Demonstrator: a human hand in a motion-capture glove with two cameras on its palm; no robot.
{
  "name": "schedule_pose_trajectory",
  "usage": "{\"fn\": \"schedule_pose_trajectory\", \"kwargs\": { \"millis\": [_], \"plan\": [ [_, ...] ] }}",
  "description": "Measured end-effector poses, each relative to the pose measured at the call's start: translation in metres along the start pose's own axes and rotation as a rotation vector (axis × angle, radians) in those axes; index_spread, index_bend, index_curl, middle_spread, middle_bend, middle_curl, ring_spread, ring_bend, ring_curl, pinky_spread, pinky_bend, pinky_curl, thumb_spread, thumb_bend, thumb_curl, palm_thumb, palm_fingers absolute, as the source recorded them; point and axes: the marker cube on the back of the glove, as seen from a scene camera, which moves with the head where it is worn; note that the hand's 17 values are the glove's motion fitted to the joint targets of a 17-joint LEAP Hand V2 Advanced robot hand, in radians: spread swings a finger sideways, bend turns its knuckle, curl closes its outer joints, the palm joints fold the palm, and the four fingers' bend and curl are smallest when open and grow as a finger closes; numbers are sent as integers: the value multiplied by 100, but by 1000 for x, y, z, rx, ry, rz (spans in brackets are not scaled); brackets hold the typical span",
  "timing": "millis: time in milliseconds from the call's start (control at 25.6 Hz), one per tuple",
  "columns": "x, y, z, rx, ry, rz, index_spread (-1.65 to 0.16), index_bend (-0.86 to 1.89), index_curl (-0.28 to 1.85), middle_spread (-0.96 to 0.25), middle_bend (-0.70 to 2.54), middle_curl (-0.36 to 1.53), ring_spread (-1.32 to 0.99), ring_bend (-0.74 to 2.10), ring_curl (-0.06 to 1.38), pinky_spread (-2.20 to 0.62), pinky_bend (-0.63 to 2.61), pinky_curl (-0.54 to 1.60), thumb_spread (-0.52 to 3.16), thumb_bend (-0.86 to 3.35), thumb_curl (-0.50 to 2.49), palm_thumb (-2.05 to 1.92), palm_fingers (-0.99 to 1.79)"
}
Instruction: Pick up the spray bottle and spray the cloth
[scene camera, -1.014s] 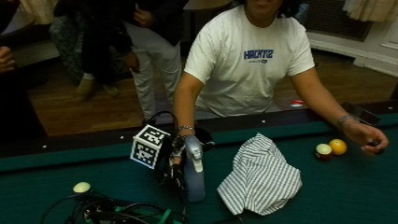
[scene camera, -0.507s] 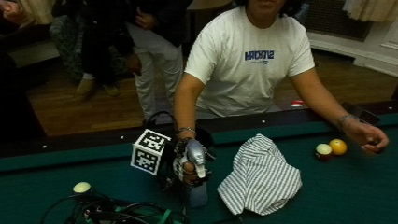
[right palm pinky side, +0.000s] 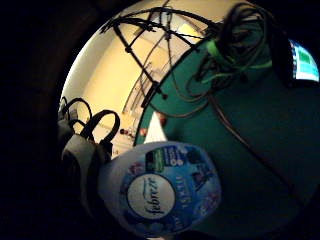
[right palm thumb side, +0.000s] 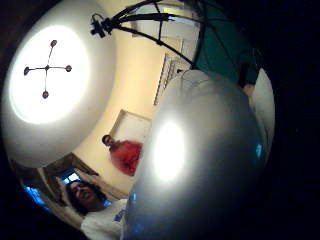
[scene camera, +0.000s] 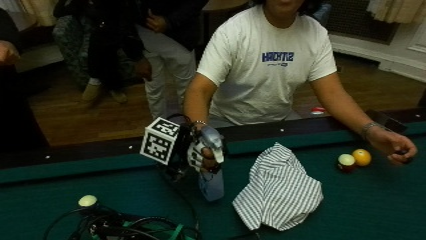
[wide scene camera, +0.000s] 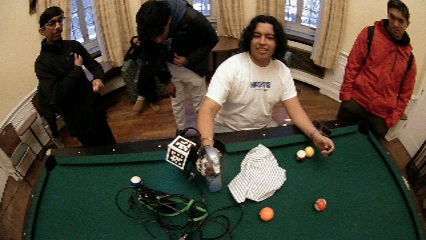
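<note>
Beneath the hand, the green surface (scene camera: 373, 210) is stretching out, carrying everything else. Just beside the hand, on the side toward the person's bare arm, the striped cloth (scene camera: 279, 192) is lying crumpled in a heap on the felt. The spray bottle (scene camera: 212, 177) is standing upright between the cloth and the hand, its base seeming to touch the felt, its blue label showing in the little-finger palm view (right palm pinky side: 165, 192). The gloved right hand (scene camera: 200, 152) is curling its fingers around the bottle's neck and trigger head. Beyond the cloth, well apart from the hand, two balls (scene camera: 354, 160) are sitting beside the bare hand (scene camera: 396, 149).
</note>
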Motion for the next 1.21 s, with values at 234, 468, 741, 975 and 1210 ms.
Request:
{"fn": "schedule_pose_trajectory", "kwargs": {
  "millis": [234, 468, 741, 975, 1210],
  "plan": [
    [-81, 1, -33, -43, -18, -96, -25, 39, 48, -20, 65, 54, -20, 79, 47, -29, 47, 40, 53, 2, 60, 91, 143],
    [-153, 1, -60, -75, -37, -164, -25, 40, 50, -20, 67, 55, -20, 80, 48, -30, 48, 41, 48, -1, 64, 93, 141],
    [-208, -5, -80, -160, -20, -181, -25, 41, 53, -20, 68, 56, -20, 80, 48, -30, 49, 42, 43, -2, 68, 94, 140],
    [-235, -24, -74, -255, 52, -95, -25, 41, 55, -20, 69, 56, -20, 81, 49, -30, 49, 42, 40, -2, 71, 94, 140],
    [-235, -31, -29, -400, 226, 60, -25, 42, 56, -21, 69, 56, -20, 81, 49, -30, 50, 42, 38, -3, 73, 94, 140]
  ]
}}
